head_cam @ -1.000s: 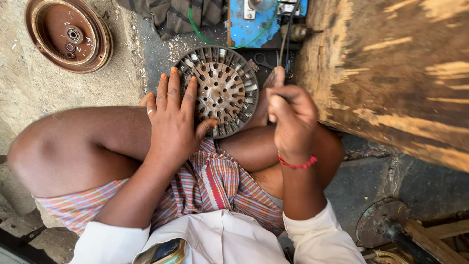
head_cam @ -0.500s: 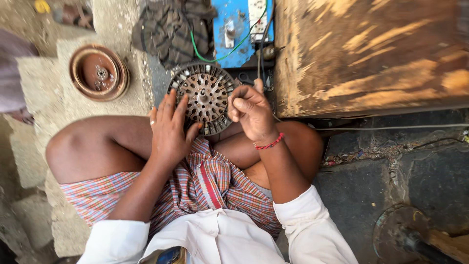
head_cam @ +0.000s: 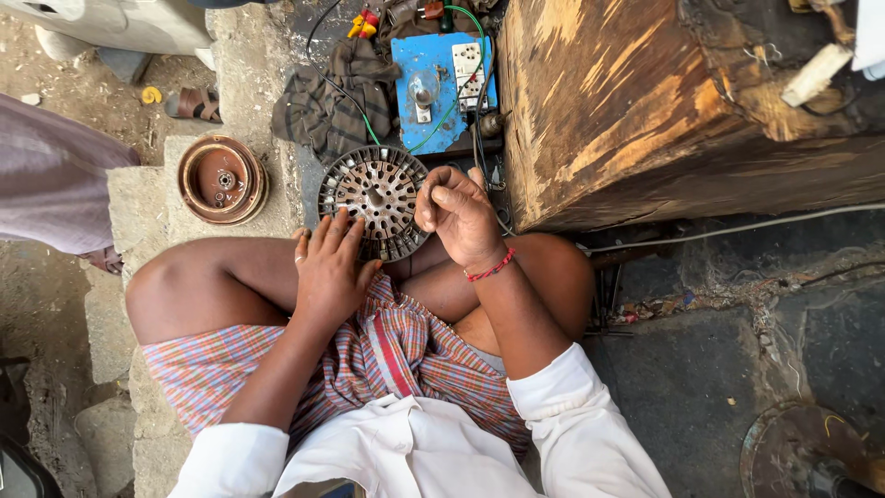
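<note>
From the head view, the slotted round motor core stands on edge at the person's crossed legs, just beside the wooden block. The left hand lies flat, fingers spread, bracing its lower rim. The right hand is clenched at its right edge, seemingly pinching something thin I cannot make out; working the slots appears underway, calling for fine fingertip control.

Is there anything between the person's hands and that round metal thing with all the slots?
Nothing visible. The left hand rests on the lower rim of the round slotted metal disc, and the right hand is curled against its right edge, both touching it directly.
</note>
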### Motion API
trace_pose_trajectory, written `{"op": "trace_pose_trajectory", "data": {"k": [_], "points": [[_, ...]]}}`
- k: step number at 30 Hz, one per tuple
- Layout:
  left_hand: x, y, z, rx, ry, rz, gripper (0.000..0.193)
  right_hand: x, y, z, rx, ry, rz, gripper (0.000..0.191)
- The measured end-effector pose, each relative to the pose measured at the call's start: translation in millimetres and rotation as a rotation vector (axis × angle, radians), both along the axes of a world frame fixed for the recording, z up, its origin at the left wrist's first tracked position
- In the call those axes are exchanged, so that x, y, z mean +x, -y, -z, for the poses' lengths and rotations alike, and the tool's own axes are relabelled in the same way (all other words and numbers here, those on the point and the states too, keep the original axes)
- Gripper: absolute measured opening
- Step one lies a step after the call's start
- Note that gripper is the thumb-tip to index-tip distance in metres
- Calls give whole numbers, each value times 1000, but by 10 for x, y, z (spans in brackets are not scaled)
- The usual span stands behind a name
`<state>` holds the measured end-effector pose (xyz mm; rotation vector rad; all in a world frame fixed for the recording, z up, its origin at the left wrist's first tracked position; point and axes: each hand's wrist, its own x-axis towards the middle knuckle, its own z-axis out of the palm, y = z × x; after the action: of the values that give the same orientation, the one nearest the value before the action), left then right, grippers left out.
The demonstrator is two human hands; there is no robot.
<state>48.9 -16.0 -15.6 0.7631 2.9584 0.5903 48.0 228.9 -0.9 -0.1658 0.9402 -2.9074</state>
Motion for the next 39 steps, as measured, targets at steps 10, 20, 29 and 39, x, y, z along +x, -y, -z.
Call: {"op": "trace_pose_trajectory", "data": {"k": [10,20,29,39], "points": [[-60,-98,56,-237,67,-21,80,-28,-38,-187,165,-5,236,11],[-206,-107,-203,-372,195,-38,78,-71,62,-395,169,-76,314,9],[-282,-209,-398,-517,325,-64,77,-85,122,-286,267,-46,285,18],[-192,-154,-193,-321,216,-32,86,-129,40,21,475,77,269,19]]}}
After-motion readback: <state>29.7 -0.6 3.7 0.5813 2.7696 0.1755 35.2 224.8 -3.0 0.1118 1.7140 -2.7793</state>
